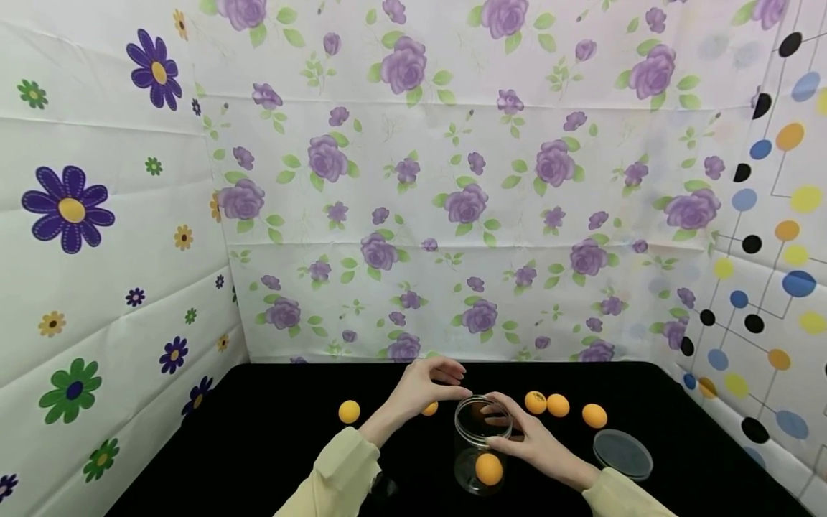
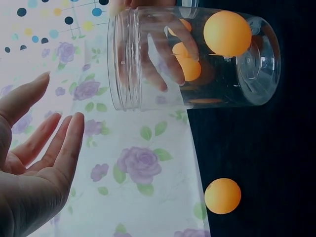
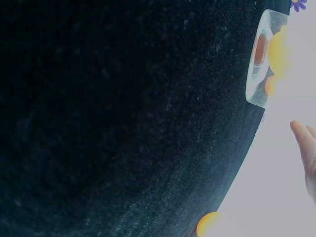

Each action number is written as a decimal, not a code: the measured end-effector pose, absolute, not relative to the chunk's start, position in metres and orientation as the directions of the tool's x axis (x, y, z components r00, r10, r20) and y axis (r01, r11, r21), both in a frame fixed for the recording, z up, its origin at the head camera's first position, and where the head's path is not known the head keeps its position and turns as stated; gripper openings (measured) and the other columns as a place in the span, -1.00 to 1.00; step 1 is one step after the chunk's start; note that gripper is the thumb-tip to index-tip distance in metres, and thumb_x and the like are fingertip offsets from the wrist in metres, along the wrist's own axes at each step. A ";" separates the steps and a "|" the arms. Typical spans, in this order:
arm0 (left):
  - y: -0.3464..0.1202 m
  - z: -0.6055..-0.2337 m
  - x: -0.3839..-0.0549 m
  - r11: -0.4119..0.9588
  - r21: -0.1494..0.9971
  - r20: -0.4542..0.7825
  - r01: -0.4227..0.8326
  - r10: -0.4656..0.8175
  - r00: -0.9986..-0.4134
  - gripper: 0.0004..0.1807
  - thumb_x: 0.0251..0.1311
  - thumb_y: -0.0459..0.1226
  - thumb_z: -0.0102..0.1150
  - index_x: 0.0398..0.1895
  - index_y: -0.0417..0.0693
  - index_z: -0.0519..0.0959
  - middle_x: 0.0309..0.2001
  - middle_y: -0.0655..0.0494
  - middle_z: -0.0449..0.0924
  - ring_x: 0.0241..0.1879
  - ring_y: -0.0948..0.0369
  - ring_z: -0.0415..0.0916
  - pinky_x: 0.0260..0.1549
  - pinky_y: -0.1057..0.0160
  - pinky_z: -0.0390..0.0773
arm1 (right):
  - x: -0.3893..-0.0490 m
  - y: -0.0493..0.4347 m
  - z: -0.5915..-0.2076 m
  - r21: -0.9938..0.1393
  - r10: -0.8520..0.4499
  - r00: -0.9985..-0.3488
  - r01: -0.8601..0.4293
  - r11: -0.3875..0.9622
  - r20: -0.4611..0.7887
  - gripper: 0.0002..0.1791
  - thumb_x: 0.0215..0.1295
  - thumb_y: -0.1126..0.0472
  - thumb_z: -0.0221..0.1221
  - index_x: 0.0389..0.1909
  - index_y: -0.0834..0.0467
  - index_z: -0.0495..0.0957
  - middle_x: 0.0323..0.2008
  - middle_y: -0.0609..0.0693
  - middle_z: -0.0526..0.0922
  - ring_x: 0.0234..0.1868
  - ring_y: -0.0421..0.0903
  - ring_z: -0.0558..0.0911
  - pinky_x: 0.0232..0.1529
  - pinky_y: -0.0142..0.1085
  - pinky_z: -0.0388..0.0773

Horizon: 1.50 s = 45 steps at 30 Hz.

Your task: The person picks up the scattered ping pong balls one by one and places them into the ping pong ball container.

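Observation:
A clear screw-top jar (image 1: 460,467) stands upright and uncovered on the black table, with an orange ball (image 1: 489,469) inside near its base. My right hand (image 1: 533,441) grips the jar near its rim from the right. Through the clear wall in the left wrist view, fingers of the right hand (image 2: 165,61) show curved along the jar's far side. Beside the rim on the left, my left hand (image 1: 423,388) is held up with relaxed fingers and nothing in them. The left wrist view shows the left hand (image 2: 44,158) apart from the jar (image 2: 148,94).
Left of the jar lie an orange ball (image 1: 349,411) and another ball (image 1: 429,408) partly behind my left wrist. Several more, including one marked ball (image 1: 535,402), lie at the right. A round translucent lid (image 1: 623,454) lies near my right sleeve. Patterned cloth walls (image 1: 413,215) surround the table.

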<state>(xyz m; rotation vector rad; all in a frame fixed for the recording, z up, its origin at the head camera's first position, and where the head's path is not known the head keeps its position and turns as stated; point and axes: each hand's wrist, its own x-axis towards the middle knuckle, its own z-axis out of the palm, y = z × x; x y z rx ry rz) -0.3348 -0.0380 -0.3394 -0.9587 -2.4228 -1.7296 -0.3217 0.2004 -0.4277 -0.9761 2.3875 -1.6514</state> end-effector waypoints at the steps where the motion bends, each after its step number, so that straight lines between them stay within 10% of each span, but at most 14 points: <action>1: -0.039 -0.339 -0.335 0.197 0.851 0.355 0.486 0.466 -0.811 -0.70 0.00 -0.24 0.33 -0.16 -0.09 0.58 -0.24 0.13 0.57 -0.25 0.16 0.52 -0.21 0.23 0.46 | -0.322 0.201 -0.428 -0.862 -0.539 -0.793 -0.457 0.219 0.284 -0.38 0.33 0.29 0.01 0.35 0.03 0.02 0.17 0.19 0.26 0.12 0.18 0.33 -0.10 -0.17 0.43; 45: -0.077 -0.349 -0.335 0.156 0.905 0.332 0.396 0.326 -0.885 -0.70 0.04 -0.31 0.29 -0.15 -0.25 0.54 -0.19 -0.10 0.54 -0.19 -0.04 0.49 -0.20 0.09 0.46 | -0.320 0.200 -0.425 -0.889 -0.548 -0.795 -0.419 0.184 0.261 -0.38 0.36 0.36 -0.06 0.38 0.11 -0.06 0.20 0.27 0.21 0.16 0.22 0.27 -0.09 -0.22 0.42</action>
